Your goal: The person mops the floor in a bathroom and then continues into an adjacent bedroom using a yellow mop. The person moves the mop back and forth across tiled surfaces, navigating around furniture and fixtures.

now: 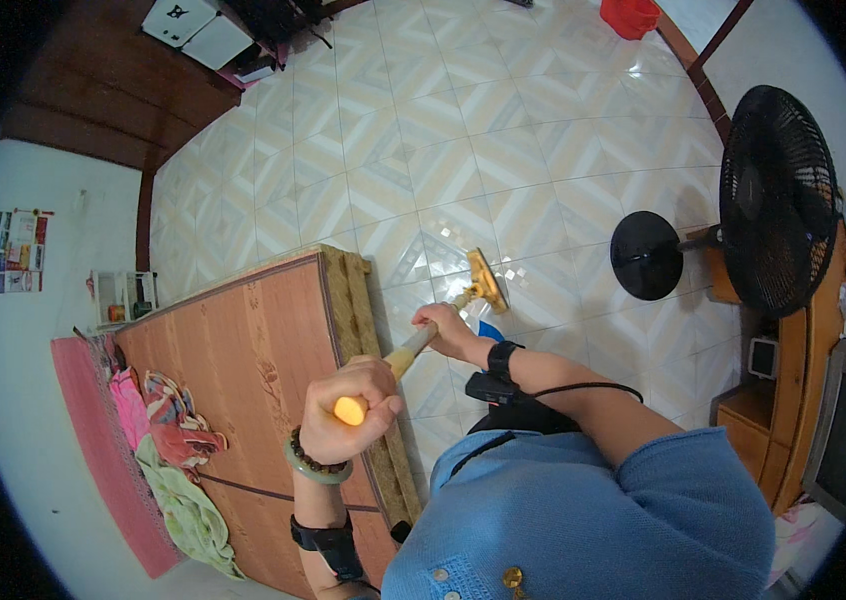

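My left hand [348,409] is closed round the yellow top end of a mop handle [415,343], with the rounded tip showing between thumb and fingers. Lower on the same pole, my right hand [449,330] grips its grey part. The mop's yellow head [487,281] rests on the tiled floor [438,172] just beyond my right hand, near the corner of the bed. What the underside of the head looks like is hidden. Bright reflections show on the tiles beside it.
A bed with a brown mat [243,360] lies at the left, bearing crumpled cloths [182,495]. On the right stand a black pedestal fan [775,202] and a wooden cabinet [790,405]. A red container [629,19] is at the far right, a dark wooden wardrobe [115,67] at the upper left.
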`<state>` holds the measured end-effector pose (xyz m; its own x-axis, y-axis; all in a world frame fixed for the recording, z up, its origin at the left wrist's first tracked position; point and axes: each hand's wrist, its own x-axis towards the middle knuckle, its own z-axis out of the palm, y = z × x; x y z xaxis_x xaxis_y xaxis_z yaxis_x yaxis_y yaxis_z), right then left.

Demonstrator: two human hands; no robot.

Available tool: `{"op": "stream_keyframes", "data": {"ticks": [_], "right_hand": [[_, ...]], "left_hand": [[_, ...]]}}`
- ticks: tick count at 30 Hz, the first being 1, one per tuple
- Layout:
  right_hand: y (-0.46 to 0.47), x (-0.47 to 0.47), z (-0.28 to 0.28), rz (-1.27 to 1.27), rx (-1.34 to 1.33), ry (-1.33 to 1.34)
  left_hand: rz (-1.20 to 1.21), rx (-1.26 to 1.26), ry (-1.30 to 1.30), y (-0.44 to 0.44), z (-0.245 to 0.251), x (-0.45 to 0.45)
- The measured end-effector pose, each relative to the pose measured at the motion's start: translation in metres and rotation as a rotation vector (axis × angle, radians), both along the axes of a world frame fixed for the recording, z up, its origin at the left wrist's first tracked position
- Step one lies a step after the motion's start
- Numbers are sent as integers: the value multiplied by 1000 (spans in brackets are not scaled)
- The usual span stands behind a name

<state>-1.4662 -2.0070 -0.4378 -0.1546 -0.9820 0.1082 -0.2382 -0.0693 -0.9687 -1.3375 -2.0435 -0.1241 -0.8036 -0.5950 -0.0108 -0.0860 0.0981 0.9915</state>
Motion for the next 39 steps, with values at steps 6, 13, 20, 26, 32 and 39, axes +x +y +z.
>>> {"op": "stream_keyframes", "data": {"ticks": [6,13,20,26,32,39], "right_hand": [[-84,-17,12,-156,-123,-65],[-118,-52,12,-311,-204,-110],[-118,-119,31,-148,-162,170],[-94,-139,35,-236,60,374],[-75,-133,-38,-132,425,551],[-147,-113,-70,75,411,493]], "left_hand": [[-123,-184,-79,-61,7,-45],[-392,-325,-93,-73,0,-88],[-326,-363,-18,-80,2,-86],[-106,-59,151,-122,-27,-61],[-175,187,144,-175,-110,-51],[-332,222,115,-271,-113,-24]]}}
